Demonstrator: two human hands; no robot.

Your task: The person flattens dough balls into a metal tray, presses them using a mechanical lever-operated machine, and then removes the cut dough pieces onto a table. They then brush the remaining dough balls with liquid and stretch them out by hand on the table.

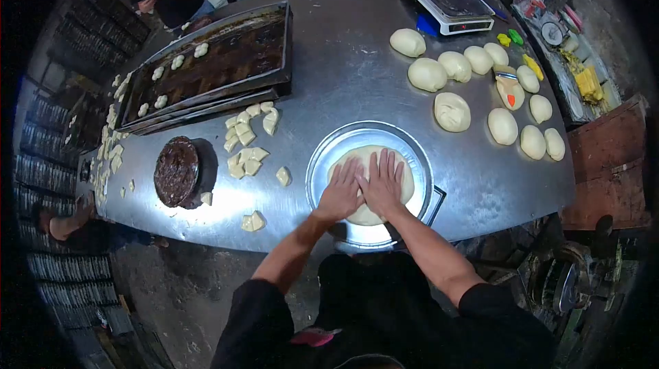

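A flattened round of pale dough [365, 216] lies in a round metal pan [427, 163] right in front of me. My left hand [340, 192] presses on the dough's left part, palm down with fingers stretched out. Beside it, my right hand [382, 182] lies flat on the middle and right of the same dough, fingers spread forward. The two hands touch or nearly touch at the thumbs. A dark handle or bar [434, 205] shows at the pan's right edge. The dough under both palms is hidden.
Several dough balls [503, 127] sit right, below a digital scale [456, 8]. Left are cut dough pieces [247, 161], a bowl of dark filling [176, 173] and stacked baking trays [206, 67] bearing small dough clusters. Other people stand at the far left and back of the metal table [343, 39].
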